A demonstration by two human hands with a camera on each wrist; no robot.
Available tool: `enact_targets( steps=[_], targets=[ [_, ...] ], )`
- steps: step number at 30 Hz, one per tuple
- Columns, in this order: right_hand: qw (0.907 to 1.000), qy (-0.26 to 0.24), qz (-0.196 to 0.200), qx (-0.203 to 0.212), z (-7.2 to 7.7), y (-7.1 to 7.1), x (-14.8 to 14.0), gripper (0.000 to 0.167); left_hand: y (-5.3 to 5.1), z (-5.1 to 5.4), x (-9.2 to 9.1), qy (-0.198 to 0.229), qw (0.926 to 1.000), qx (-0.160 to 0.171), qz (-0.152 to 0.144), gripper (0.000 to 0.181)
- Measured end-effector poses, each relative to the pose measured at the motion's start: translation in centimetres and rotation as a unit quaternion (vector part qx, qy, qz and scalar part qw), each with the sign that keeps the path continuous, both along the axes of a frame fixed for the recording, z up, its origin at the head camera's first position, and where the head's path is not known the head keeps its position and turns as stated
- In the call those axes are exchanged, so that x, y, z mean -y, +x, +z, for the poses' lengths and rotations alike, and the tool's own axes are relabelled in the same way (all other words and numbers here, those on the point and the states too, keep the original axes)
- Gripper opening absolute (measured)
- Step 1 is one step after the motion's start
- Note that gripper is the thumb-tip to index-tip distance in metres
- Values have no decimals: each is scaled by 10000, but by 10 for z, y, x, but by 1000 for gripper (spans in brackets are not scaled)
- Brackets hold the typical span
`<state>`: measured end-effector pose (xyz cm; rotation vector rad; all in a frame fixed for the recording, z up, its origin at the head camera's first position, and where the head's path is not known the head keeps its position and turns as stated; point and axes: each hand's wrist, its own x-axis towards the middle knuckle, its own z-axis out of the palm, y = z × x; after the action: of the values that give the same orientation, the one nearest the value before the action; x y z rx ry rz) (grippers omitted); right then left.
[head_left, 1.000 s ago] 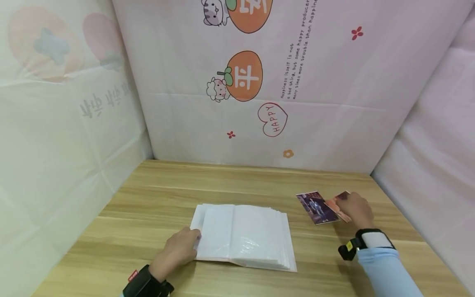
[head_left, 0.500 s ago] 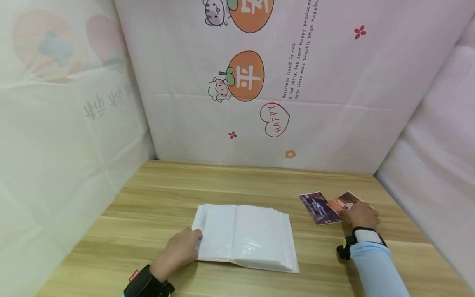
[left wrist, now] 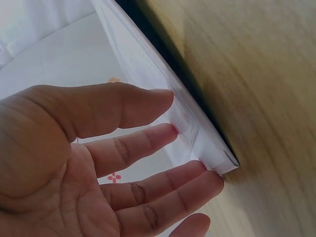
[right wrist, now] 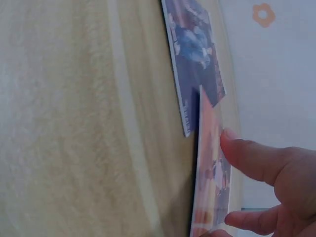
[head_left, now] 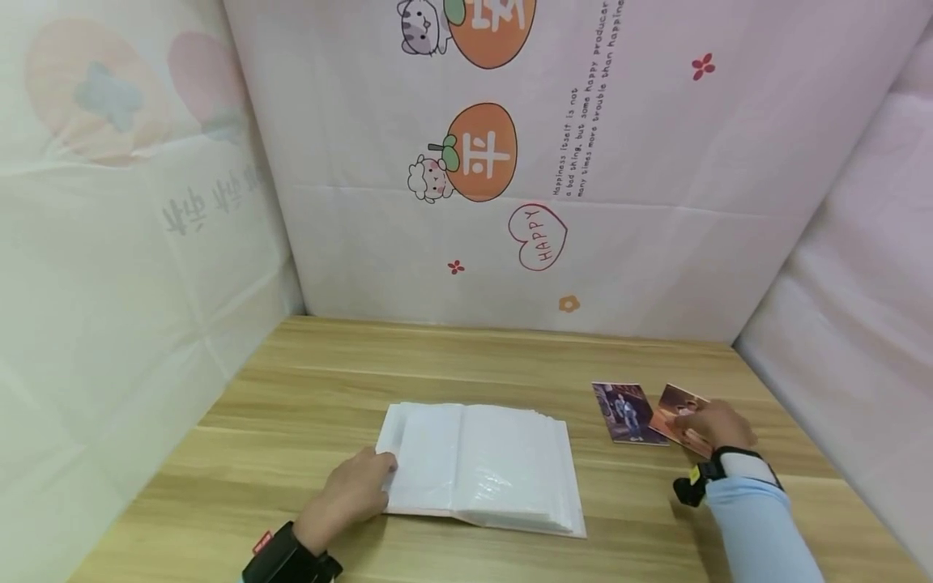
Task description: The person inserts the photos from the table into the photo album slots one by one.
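A photo album (head_left: 510, 461) lies spread on the wooden table with blank, glossy pages showing. My left hand (head_left: 357, 486) rests at its left edge. In the left wrist view, the thumb and nearly straight fingers (left wrist: 148, 207) touch the page side of the album (left wrist: 202, 148). Over on the right, my right hand (head_left: 717, 425) holds an orange-toned photo (head_left: 674, 409) between thumb and fingers. The right wrist view has the thumb (right wrist: 252, 158) at one edge of that photo (right wrist: 210, 182) and fingertips lower down. A darker photo (head_left: 627, 413) lies beside it, one corner overlapped.
The wood-grain table (head_left: 437, 356) meets a printed white cloth wall (head_left: 350, 251) at the back. White cloth also hangs along the left side (head_left: 131, 324) and right side (head_left: 860, 308).
My right hand has shifted right and slightly nearer, and the orange-toned photo has turned and slid right, overlapping the dark photo less. The left hand and album stay put.
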<state>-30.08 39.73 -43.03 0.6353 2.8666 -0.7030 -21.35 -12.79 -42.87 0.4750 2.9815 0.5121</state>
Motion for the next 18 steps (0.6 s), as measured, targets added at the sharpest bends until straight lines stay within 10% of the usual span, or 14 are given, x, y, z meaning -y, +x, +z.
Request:
enact_targets(
  steps=[8,18],
  targets=[
    [9941,-613,-884,-156,-7,-3,6,72,0,-1,-1,9,10000,24,24,29],
    [9923,-860,-860,-215,-5,0,2,72,0,-4,0,80,10000,-8,7,29]
  ],
)
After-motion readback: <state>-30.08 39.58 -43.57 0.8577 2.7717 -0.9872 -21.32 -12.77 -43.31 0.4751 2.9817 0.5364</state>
